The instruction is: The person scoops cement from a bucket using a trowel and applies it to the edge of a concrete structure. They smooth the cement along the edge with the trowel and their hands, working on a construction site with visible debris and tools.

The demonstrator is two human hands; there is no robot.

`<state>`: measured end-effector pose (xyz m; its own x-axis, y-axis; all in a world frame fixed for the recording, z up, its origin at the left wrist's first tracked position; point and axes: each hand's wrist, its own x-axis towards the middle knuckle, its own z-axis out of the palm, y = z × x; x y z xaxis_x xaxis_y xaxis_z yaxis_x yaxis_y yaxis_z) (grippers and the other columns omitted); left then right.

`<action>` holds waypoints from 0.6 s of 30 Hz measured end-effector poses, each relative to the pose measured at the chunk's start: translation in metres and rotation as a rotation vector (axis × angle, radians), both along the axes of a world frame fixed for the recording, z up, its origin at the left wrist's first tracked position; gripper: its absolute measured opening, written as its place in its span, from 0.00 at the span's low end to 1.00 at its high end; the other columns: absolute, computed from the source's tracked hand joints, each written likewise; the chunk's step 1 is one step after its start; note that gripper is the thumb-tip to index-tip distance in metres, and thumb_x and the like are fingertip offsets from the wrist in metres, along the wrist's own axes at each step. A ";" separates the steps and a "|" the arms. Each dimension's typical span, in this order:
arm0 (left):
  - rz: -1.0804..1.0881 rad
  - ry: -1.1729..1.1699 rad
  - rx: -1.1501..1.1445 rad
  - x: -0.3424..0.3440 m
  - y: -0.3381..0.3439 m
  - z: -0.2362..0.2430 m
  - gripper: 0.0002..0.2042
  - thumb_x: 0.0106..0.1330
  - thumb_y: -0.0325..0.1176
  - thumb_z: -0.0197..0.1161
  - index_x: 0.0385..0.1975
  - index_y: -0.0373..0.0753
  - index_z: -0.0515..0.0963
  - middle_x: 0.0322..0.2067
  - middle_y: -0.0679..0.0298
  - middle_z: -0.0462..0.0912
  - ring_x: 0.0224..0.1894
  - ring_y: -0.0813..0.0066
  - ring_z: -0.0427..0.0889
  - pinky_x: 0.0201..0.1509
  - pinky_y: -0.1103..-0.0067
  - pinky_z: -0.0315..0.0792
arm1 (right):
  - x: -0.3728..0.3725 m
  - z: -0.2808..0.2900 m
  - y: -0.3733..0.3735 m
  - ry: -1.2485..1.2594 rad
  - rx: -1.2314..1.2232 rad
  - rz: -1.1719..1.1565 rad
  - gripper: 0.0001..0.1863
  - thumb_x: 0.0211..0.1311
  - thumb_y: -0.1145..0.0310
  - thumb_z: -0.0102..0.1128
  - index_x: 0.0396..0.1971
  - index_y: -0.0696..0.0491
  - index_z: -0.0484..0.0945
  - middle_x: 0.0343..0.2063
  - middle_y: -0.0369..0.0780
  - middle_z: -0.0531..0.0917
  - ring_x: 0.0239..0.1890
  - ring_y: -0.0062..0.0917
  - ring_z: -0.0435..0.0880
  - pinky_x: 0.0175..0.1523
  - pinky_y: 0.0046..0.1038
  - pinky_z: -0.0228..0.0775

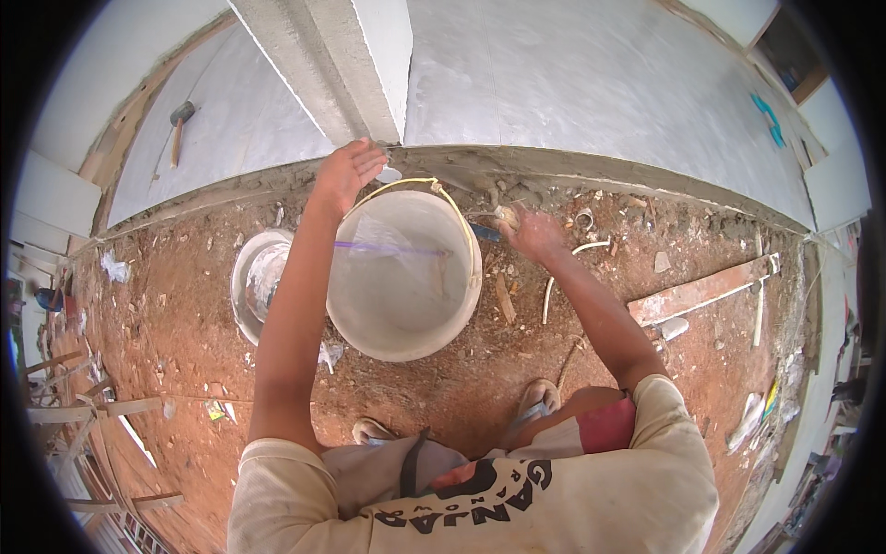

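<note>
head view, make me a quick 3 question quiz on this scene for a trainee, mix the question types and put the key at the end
1. True or false: the mallet lies to the left of the pale column.
2. Multiple choice: what colour is the thin strip seen across the large bucket?
A) green
B) purple
C) red
3. Fill in the blank: of the person's two hands, the one nearer the column is the ____ hand.

Key:
1. True.
2. B, purple.
3. Left; the left hand is at the column's foot.
</note>
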<state>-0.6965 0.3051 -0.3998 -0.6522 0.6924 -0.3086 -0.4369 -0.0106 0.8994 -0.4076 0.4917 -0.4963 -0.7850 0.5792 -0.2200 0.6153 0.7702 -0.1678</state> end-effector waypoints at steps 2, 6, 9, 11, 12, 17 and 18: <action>-0.032 0.020 -0.007 0.002 0.000 0.001 0.27 0.72 0.36 0.55 0.62 0.21 0.58 0.60 0.40 0.68 0.60 0.54 0.73 0.65 0.69 0.70 | -0.013 -0.003 0.003 -0.003 0.004 0.007 0.35 0.69 0.42 0.44 0.64 0.54 0.65 0.39 0.55 0.84 0.44 0.46 0.84 0.49 0.45 0.76; -0.031 0.023 -0.038 0.003 -0.004 0.001 0.26 0.72 0.36 0.54 0.60 0.21 0.61 0.59 0.41 0.70 0.59 0.55 0.74 0.64 0.70 0.71 | -0.030 -0.006 0.016 -0.001 0.069 0.002 0.37 0.69 0.40 0.42 0.64 0.56 0.64 0.39 0.55 0.84 0.46 0.45 0.84 0.52 0.46 0.75; -0.031 0.039 -0.065 0.005 -0.006 0.000 0.25 0.72 0.35 0.54 0.61 0.22 0.60 0.60 0.41 0.69 0.59 0.55 0.74 0.64 0.71 0.71 | -0.031 0.000 0.026 -0.073 0.052 -0.014 0.37 0.69 0.40 0.42 0.65 0.56 0.63 0.43 0.54 0.83 0.48 0.44 0.83 0.54 0.46 0.74; -0.046 0.055 -0.067 0.003 -0.005 0.001 0.26 0.73 0.36 0.54 0.62 0.22 0.60 0.60 0.41 0.69 0.59 0.56 0.74 0.64 0.71 0.71 | -0.024 -0.004 0.040 -0.106 0.058 -0.039 0.38 0.68 0.39 0.41 0.66 0.55 0.63 0.45 0.53 0.83 0.50 0.44 0.82 0.56 0.46 0.72; -0.045 0.071 -0.078 0.002 -0.008 0.002 0.27 0.72 0.36 0.54 0.62 0.22 0.60 0.59 0.41 0.70 0.59 0.56 0.74 0.64 0.71 0.71 | -0.019 -0.007 0.043 -0.098 0.056 -0.049 0.39 0.68 0.38 0.41 0.65 0.56 0.64 0.46 0.52 0.83 0.51 0.44 0.82 0.57 0.46 0.72; -0.042 0.130 -0.125 0.001 -0.016 0.003 0.29 0.70 0.38 0.58 0.61 0.20 0.61 0.58 0.41 0.71 0.58 0.56 0.75 0.65 0.71 0.70 | 0.018 0.000 0.064 -0.059 0.012 -0.088 0.42 0.64 0.33 0.43 0.64 0.55 0.67 0.47 0.52 0.82 0.53 0.44 0.80 0.61 0.45 0.69; -0.045 0.135 -0.138 0.000 -0.017 0.003 0.29 0.70 0.38 0.58 0.61 0.20 0.61 0.58 0.41 0.71 0.58 0.56 0.75 0.65 0.71 0.70 | 0.027 -0.002 0.067 -0.035 0.014 -0.097 0.42 0.64 0.33 0.43 0.63 0.54 0.67 0.47 0.52 0.82 0.53 0.45 0.80 0.61 0.46 0.69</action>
<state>-0.6966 0.2879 -0.3964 -0.6635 0.6788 -0.3146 -0.3096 0.1338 0.9414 -0.3806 0.5590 -0.4985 -0.7169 0.6554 -0.2377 0.6925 0.7087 -0.1348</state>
